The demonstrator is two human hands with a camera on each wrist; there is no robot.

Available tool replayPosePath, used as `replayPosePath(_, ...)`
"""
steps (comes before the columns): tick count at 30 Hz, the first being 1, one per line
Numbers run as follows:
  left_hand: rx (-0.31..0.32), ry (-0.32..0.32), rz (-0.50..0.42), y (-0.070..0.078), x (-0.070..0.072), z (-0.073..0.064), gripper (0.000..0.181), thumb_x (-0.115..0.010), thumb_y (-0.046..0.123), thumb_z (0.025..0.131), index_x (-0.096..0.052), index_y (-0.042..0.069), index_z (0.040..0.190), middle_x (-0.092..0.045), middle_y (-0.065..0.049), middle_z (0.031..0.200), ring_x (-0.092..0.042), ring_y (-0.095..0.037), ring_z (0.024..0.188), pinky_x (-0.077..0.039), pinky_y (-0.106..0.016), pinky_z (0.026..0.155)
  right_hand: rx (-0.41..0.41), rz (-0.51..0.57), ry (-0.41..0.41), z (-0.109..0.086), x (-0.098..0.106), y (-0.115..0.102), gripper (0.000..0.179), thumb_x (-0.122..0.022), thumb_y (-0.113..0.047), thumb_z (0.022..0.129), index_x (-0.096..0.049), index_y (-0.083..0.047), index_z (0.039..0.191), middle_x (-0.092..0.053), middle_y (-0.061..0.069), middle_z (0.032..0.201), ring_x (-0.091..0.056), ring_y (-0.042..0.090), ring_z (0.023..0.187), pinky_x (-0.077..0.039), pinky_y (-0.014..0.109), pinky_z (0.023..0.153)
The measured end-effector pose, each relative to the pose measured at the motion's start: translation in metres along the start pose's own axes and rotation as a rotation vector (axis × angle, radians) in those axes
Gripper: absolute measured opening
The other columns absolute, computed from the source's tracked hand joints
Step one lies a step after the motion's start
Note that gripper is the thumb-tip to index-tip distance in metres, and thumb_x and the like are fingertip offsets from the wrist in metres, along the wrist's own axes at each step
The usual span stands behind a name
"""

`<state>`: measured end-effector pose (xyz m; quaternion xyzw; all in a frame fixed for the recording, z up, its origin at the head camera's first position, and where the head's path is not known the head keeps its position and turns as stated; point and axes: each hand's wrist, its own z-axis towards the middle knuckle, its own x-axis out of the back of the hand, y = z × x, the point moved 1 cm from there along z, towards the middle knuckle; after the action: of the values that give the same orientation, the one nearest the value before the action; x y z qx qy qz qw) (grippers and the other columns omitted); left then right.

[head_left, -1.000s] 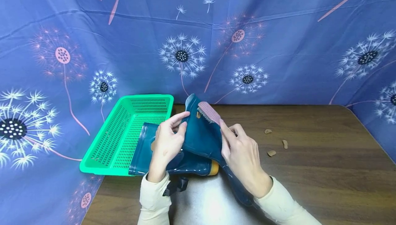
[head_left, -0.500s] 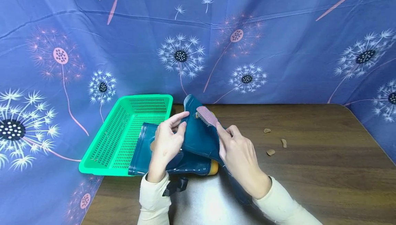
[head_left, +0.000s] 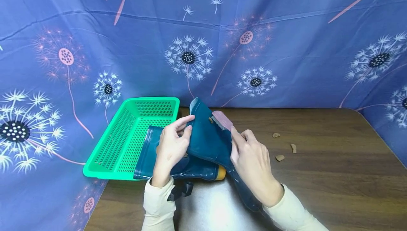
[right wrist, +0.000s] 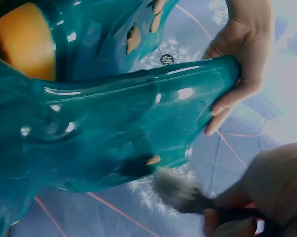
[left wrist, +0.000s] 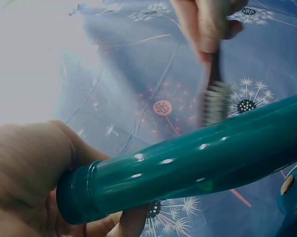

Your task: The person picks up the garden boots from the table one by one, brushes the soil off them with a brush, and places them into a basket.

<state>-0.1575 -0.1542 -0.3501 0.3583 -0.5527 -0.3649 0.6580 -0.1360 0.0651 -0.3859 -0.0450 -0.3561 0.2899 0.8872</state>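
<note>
My left hand (head_left: 173, 141) pinches the top edge of a teal rubber boot (head_left: 206, 139), thumb on the near face. The boot's shaft is raised and tilted, its foot trailing down toward me behind my right hand (head_left: 251, 162). That right hand grips a pink brush (head_left: 222, 119) by its handle. Its pale bristles (right wrist: 173, 185) face the shaft, right beside a small brown flake (right wrist: 153, 160) on the rubber. Under the raised boot lies a second teal boot (head_left: 200, 169) with a yellow toe (head_left: 220, 173); brown pieces (right wrist: 133, 40) stick to it.
A green perforated basket (head_left: 105, 146) stands on the left, the second boot's top overlapping its right side. Several brown flakes (head_left: 279, 158) lie on the wooden table (head_left: 334, 174) to the right. A blue dandelion-print cloth (head_left: 286, 47) hangs behind.
The brush first slides slightly down and left, then right and away from the boot's top. The brown flake shifts right along the shaft with it. My left hand keeps its place.
</note>
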Motion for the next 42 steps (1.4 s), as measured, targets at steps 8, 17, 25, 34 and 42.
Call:
replayPosePath(8, -0.001, 0.000, -0.002, -0.002, 0.000, 0.001, 0.036, -0.060, 0.020, 0.109, -0.069, 0.028, 0.142, -0.076, -0.005, 0.131, -0.056, -0.026, 0.055, -0.037, -0.028, 0.042, 0.011, -0.034, -0.072, -0.005, 0.005, 0.005, 0.027, -0.075, -0.004, 0.093, -0.081, -0.005, 0.119, -0.065, 0.012, 0.082, -0.043, 0.015, 0.043, -0.036, 0.029, 0.040)
replayPosePath(17, -0.005, -0.001, 0.004, -0.002, 0.001, 0.002, 0.035, -0.060, 0.020, 0.109, -0.070, 0.027, 0.141, -0.074, -0.005, 0.136, -0.058, -0.022, 0.060, -0.038, -0.030, 0.044, 0.006, -0.002, -0.138, -0.018, 0.016, 0.025, 0.027, -0.075, -0.006, 0.093, -0.082, -0.006, 0.119, -0.066, 0.008, 0.081, -0.044, 0.010, 0.048, -0.033, 0.023, 0.043)
replayPosePath(25, 0.003, -0.002, -0.010, -0.002, 0.000, 0.002, 0.035, -0.060, 0.020, 0.109, -0.069, 0.026, 0.142, -0.071, -0.006, 0.141, -0.066, -0.022, 0.076, -0.040, -0.031, 0.047, -0.070, -0.052, -0.182, -0.028, 0.021, 0.039, 0.026, -0.075, -0.005, 0.093, -0.082, -0.004, 0.118, -0.068, 0.011, 0.081, -0.046, 0.013, 0.046, -0.036, 0.028, 0.042)
replayPosePath(34, 0.007, -0.009, -0.035, -0.004, -0.001, 0.001, 0.035, -0.059, 0.020, 0.109, -0.070, 0.027, 0.142, -0.074, -0.006, 0.137, -0.058, -0.022, 0.059, -0.041, -0.029, 0.043, -0.174, -0.128, -0.252, -0.038, 0.023, 0.067, 0.025, -0.072, -0.004, 0.091, -0.081, -0.002, 0.115, -0.065, 0.016, 0.079, -0.048, 0.023, 0.046, -0.037, 0.037, 0.041)
replayPosePath(42, 0.004, -0.013, -0.049, -0.004, -0.001, 0.002, 0.035, -0.059, 0.021, 0.109, -0.069, 0.027, 0.142, -0.073, -0.005, 0.139, -0.061, -0.021, 0.063, -0.045, -0.031, 0.042, -0.097, -0.084, -0.255, -0.048, 0.022, 0.077, 0.027, -0.076, -0.005, 0.090, -0.082, -0.006, 0.117, -0.064, 0.007, 0.077, -0.043, 0.014, 0.048, -0.032, 0.029, 0.042)
